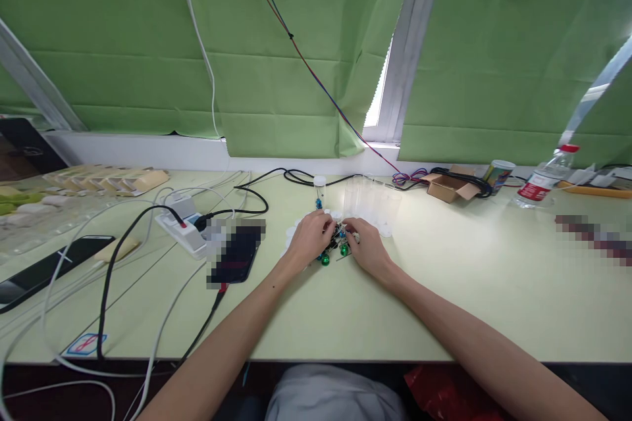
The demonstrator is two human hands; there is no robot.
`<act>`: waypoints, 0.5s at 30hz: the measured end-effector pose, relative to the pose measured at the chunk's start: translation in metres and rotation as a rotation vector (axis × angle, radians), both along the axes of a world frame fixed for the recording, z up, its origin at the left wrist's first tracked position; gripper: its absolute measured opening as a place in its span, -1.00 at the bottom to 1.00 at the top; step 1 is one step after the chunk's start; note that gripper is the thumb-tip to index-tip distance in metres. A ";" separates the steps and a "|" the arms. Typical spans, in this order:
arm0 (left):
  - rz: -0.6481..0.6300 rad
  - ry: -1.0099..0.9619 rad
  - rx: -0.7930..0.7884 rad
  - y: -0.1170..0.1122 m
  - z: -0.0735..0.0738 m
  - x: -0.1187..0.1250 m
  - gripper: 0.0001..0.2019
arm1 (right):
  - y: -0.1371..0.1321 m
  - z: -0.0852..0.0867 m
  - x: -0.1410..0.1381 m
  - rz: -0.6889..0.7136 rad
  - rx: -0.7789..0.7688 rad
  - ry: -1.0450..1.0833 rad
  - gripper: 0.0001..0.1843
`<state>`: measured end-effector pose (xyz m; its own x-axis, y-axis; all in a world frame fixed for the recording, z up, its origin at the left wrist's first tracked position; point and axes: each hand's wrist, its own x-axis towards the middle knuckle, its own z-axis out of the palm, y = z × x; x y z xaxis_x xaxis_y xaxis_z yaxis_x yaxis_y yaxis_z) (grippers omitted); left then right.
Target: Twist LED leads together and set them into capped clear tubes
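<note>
Both my hands meet over a small pile of green, blue and dark beads [334, 248] on the pale green table [444, 302]. My left hand [310, 239] has its fingers curled onto the pile. My right hand [365, 245] pinches at something small in the pile; what it holds is too small to name. Just behind the hands stands a small clear tube [319, 193] with a white cap and blue beads inside. Several empty clear tubes [370, 200] stand to its right, with white caps [385, 231] lying around them.
A white power strip [185, 227] with black and white cables lies at the left, beside a phone [237, 256] and a second dark phone [49, 266]. A small cardboard box [447, 187], a can [498, 175] and a water bottle [543, 181] stand at the back right.
</note>
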<state>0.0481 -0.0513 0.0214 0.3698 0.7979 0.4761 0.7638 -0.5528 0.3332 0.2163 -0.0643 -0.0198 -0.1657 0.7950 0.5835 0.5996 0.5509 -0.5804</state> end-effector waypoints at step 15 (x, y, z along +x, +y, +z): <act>0.051 -0.121 0.097 0.004 -0.004 0.001 -0.68 | -0.001 0.001 0.001 0.008 0.029 -0.100 -0.64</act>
<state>0.0487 -0.0478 0.0177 0.2656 0.7621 0.5904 0.7493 -0.5486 0.3710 0.2173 -0.0649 -0.0186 -0.2306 0.7767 0.5861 0.6495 0.5714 -0.5017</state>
